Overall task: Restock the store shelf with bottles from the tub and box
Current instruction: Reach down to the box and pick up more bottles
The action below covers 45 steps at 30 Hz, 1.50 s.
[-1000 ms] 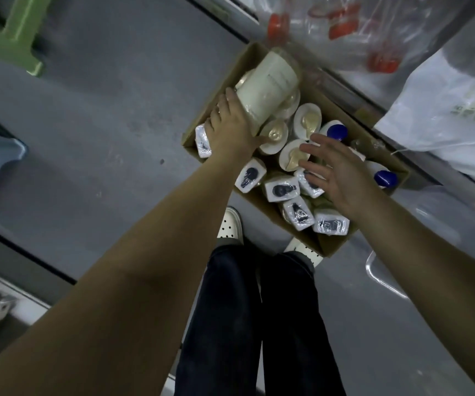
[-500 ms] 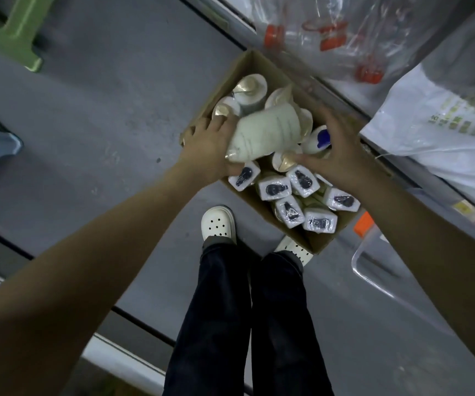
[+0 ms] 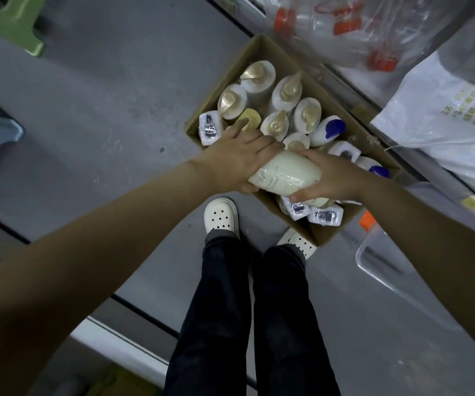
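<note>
Cream-white bottle, smooth and rounded, wrapped in glossy clear film, held sideways just above the near half of the cardboard box. Gripped at both ends: left hand on the left end, fingers curled across the top, thumb underneath; right hand on the right end, fingers closed round it, thumb at the lower edge. A few short lines of grey lettering on the bottle's side, too blurred to read. In the box, upright and packed close: white bottles with gold pump tops, two with blue caps, others with film-wrapped white heads. Box on the grey floor, clear tub near it on the right. Green print on a white plastic bag, unreadable.
</note>
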Motion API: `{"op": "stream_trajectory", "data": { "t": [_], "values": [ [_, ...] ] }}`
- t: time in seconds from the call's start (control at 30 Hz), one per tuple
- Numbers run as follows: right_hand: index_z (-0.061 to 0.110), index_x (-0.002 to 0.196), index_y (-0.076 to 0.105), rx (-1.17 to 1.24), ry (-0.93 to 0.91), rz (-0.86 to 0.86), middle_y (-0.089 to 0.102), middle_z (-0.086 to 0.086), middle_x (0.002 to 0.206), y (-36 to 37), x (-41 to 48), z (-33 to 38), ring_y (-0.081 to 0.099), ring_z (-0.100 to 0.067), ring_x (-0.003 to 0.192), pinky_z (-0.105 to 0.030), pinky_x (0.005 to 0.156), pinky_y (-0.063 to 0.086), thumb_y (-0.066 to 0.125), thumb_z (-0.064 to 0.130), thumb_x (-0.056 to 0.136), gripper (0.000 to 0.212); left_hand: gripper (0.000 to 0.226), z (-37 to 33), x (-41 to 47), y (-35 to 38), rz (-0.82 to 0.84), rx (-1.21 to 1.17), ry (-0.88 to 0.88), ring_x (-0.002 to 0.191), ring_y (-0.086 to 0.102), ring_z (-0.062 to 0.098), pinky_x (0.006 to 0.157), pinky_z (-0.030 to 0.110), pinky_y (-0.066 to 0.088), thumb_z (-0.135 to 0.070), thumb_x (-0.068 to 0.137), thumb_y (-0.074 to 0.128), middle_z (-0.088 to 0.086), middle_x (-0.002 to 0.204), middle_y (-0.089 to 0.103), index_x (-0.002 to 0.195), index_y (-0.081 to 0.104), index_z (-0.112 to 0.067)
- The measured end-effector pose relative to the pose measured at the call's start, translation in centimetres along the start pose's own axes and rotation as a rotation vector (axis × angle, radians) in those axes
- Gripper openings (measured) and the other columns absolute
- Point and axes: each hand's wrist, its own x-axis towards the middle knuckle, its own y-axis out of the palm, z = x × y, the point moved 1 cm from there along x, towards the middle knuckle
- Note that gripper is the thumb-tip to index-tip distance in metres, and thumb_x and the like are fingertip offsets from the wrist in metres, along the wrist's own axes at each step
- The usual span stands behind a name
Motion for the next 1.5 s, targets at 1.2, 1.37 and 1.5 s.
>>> {"op": "stream_trajectory", "data": {
  "t": [1.2, 1.37, 1.5],
  "values": [
    [0.016, 0.135, 0.050, 1.075, 0.207, -0.272, 0.068, -0.004, 0.121, 4.0, 3.9, -1.5, 0.068, -0.020, 0.107, -0.044, 0.088, 0.057, 0.093, 0.041, 0.049, 0.099, 0.080, 8.4, -0.6, 7.0, 0.322, -0.001, -0.855, 0.124, 0.039, 0.031, 0.095, 0.038, 0.038, -0.030, 0.078, 0.071, 0.014, 0.142, 0.032, 0.141, 0.028, -0.006],
    [0.016, 0.133, 0.051, 1.090, 0.193, -0.288, 0.069, -0.003, 0.119, 4.1, 2.1, 0.7, 0.069, -0.020, 0.105, -0.036, 0.078, 0.058, 0.089, 0.035, 0.055, 0.089, 0.072, 7.0, -2.9, 4.2, 0.103, -0.254, -0.920, 0.120, 0.047, 0.033, 0.098, 0.035, 0.035, -0.023, 0.073, 0.072, 0.016, 0.134, 0.044, 0.133, 0.038, -0.001],
    [0.020, 0.131, 0.054, 1.112, 0.151, -0.272, 0.071, -0.001, 0.115, 4.3, -1.2, 2.8, 0.070, -0.017, 0.101, -0.034, 0.075, 0.057, 0.081, 0.035, 0.062, 0.075, 0.064, 4.8, -4.4, -0.9, -0.111, -0.425, -0.903, 0.097, 0.054, 0.037, 0.072, 0.033, 0.036, -0.014, 0.064, 0.077, 0.020, 0.117, 0.051, 0.119, 0.050, 0.004]
  ]
}}
